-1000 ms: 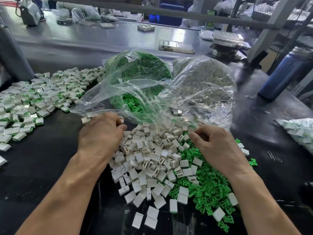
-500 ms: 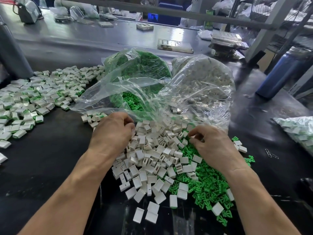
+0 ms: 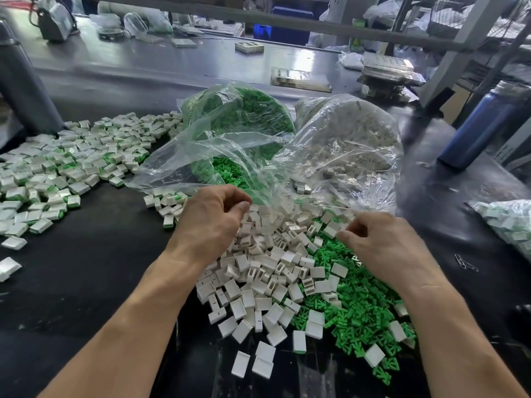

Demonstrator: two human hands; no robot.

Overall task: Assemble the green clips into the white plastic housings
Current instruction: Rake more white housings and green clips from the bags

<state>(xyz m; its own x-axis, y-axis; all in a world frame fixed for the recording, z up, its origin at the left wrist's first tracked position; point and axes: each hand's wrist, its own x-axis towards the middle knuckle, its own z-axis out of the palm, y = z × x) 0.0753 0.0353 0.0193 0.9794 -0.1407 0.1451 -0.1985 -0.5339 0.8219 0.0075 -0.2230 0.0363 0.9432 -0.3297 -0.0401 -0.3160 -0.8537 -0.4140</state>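
The dark surface runs bare to the left of the central heap, giving the widest open room there; its near edge is out of view.

Behind the heap two clear plastic bags lie side by side and touching: the bag of green clips on the left and the bag of white housings on the right, both mouths spilling toward the heap and closing off the far side.

Far left of the heap spreads a broad scatter of assembled pieces, white with green showing at one end. To the right of the heap a third bag of such pieces lies at the frame edge, with a blue bottle standing beyond it and paper clips lying on the surface between that bag and the heap.

The heap itself is split: white plastic housings on its left half, loose green clips on its right, a few housings lying on top of the clips.

The left hand hangs over the heap's upper left corner, fingers curled inward; whether it holds anything cannot be told. The right hand is over the upper right, fingertips bunched as if pinching; nothing can be made out between them.
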